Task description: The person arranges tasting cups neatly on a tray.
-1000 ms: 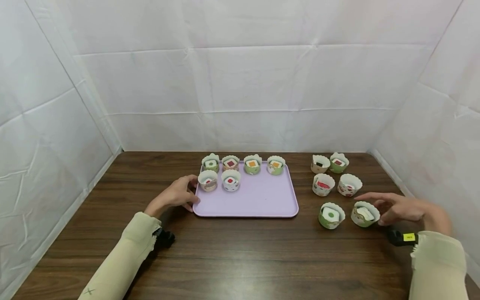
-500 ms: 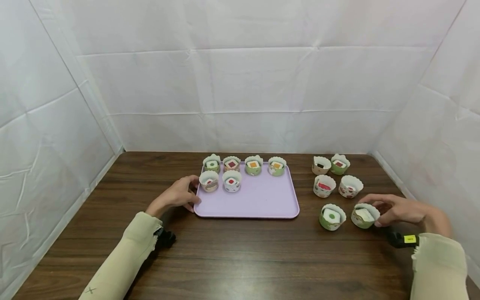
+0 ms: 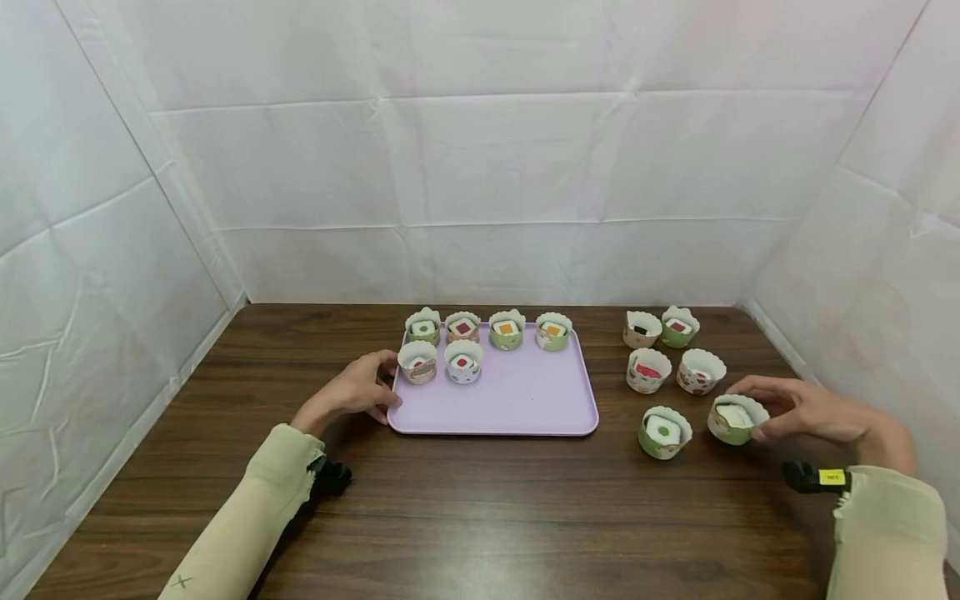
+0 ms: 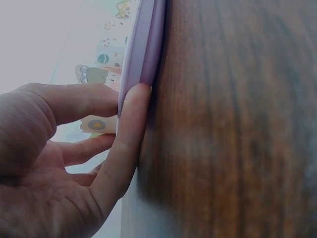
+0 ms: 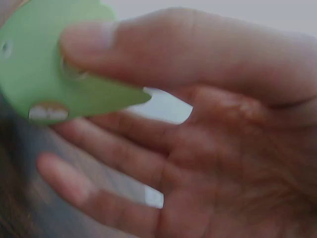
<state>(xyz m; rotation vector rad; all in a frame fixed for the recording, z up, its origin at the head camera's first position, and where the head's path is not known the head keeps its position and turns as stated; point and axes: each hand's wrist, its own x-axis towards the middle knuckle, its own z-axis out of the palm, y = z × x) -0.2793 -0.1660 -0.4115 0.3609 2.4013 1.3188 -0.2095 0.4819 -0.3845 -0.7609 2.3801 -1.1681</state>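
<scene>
My right hand (image 3: 825,417) pinches a green patterned paper baking cup (image 3: 731,421) with a pale white piece inside. In the right wrist view the thumb (image 5: 89,44) presses on the green cup's side (image 5: 34,79), with other fingers behind and below it. On the other side, my left hand (image 3: 356,387) grips the left edge of a lilac tray (image 3: 525,408). Its fingertips (image 4: 133,99) lie against the tray's rim (image 4: 143,44) in the left wrist view. Several paper cups stand on the tray, four-cornered pieces with orange (image 3: 506,329) or red (image 3: 463,363) centres inside them.
Right of the tray, more filled cups stand on the dark wooden table (image 3: 480,517): a green one (image 3: 663,432), two patterned white ones (image 3: 647,371) and two at the back (image 3: 678,327). White cloth walls (image 3: 480,167) enclose the back and sides.
The right hand has closed on the green cup and raised it slightly, shifting a little back and to the right. The left hand and tray have stayed in place.
</scene>
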